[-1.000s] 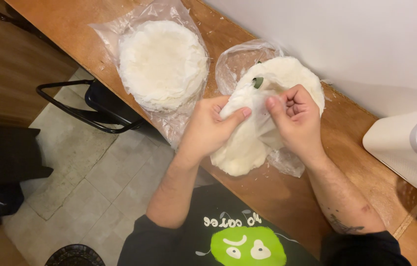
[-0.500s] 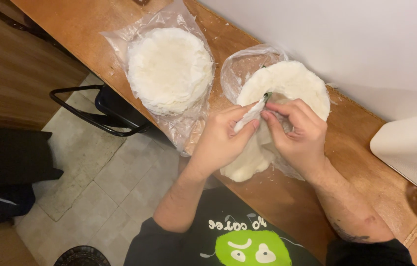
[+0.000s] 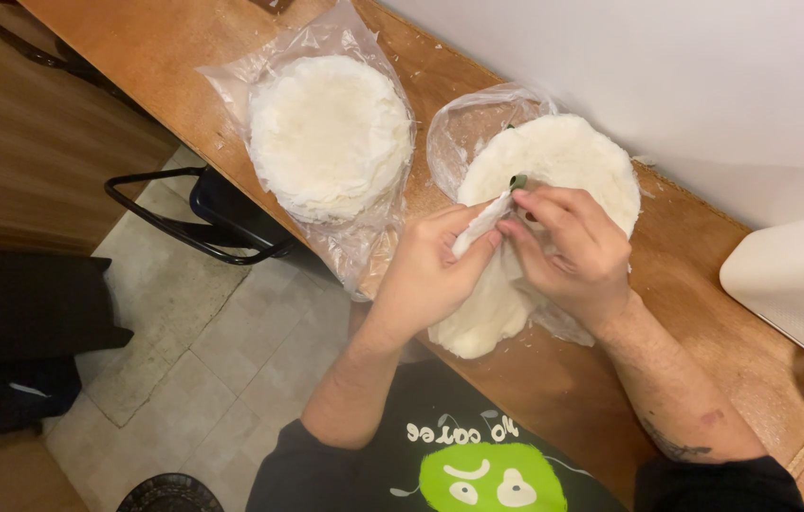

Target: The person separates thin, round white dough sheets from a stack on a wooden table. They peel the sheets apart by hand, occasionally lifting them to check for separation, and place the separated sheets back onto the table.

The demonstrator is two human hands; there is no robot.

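Rolling a thin white sheet (image 3: 480, 223) between both hands over the near stack of white round sheets (image 3: 554, 166), which lies on its opened clear plastic bag (image 3: 463, 128) on the wooden counter (image 3: 705, 313), close to the white wall (image 3: 658, 66). Left hand (image 3: 425, 275) is closed around the lower end of the roll, thumb and fingers wrapped on it. Right hand (image 3: 572, 251) has fingers curled, pinching the upper end near a small green bit (image 3: 517, 180) (a filling or a tie, cannot tell which) that pokes out at the top. Versus a second ago the sheet was a loose fold draped over the stack with the hands set wider; now it is a tight narrow roll and the hands have come together, so the wrap looks nearly closed, judging by shape only. Camera view has also drifted a little, stacks themselves unmoved. Second stack of white round sheets (image 3: 331, 133) sits apart to the left in its own clear bag (image 3: 231, 81), untouched. White appliance (image 3: 800, 284) at the right edge of the counter, well apart from the hands. Black chair frame (image 3: 193, 223) below the counter edge over tiled floor (image 3: 174, 351). Black shirt with green print (image 3: 487, 474) at frame bottom
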